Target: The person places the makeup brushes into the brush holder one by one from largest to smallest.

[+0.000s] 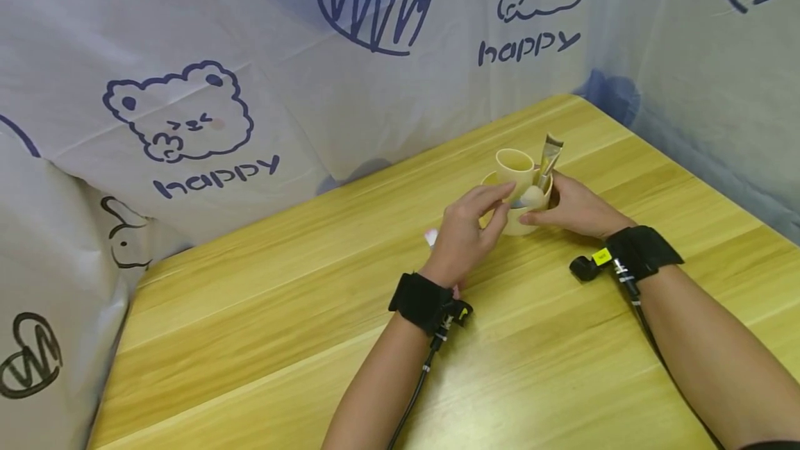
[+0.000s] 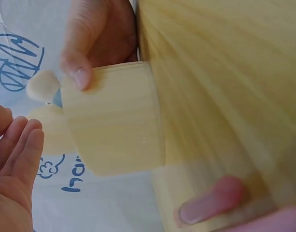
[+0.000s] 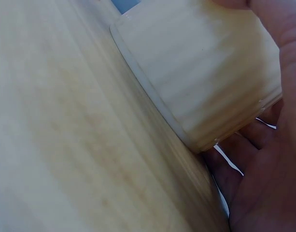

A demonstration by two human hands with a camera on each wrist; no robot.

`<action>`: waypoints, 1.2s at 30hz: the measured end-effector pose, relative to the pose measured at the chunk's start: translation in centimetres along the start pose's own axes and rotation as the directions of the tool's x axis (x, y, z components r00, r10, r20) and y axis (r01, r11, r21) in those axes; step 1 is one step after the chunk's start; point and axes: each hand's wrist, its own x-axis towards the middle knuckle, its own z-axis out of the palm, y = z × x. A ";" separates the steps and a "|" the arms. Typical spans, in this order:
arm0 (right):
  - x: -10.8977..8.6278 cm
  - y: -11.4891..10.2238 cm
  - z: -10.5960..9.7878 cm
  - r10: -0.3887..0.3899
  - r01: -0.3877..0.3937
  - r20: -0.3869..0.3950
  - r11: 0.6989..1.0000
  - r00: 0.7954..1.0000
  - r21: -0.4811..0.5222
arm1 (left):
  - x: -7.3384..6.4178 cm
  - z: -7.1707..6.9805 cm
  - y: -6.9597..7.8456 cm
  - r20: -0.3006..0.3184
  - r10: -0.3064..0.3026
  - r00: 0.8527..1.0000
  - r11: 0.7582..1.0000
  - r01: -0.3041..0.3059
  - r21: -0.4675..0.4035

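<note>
A cream round container (image 1: 517,222) stands on the table. My right hand (image 1: 578,205) grips its right side, thumb in front and fingers round the back; the right wrist view shows the container wall (image 3: 196,67) against the palm. Inside it are a narrower cream cup (image 1: 515,167), a silvery tube (image 1: 550,155) standing upright, and a round whitish thing (image 1: 533,196). Close beside the cup is my left hand (image 1: 467,228), its fingers extended and fingertips overlapping the cup's lower front. In the left wrist view those fingers (image 2: 23,145) are near the cup's side.
A pink object (image 2: 213,200) lies on the table, mostly hidden under the left wrist in the head view. White fabric (image 1: 300,110) printed with bears hangs along the table's back and sides. Cables (image 1: 419,380) run from both wrist cameras along the forearms.
</note>
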 end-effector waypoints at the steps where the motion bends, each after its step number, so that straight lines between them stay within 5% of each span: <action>1: 0.0 0.0 0.0 0.001 -0.001 0.000 1.000 1.000 0.000 | 0.0 -0.1 0.1 0.000 0.005 1.000 1.000 -0.005 0.002; 16: 0.0 0.0 -0.1 0.015 -0.015 -0.003 1.000 1.000 -0.004 | -0.1 -1.1 0.7 -0.017 0.027 1.000 0.999 -0.026 0.041; 36: 0.1 -0.3 -0.1 0.036 -0.036 0.007 0.999 0.999 -0.003 | -1.2 -2.5 0.3 -0.006 -0.023 1.000 0.996 0.023 0.081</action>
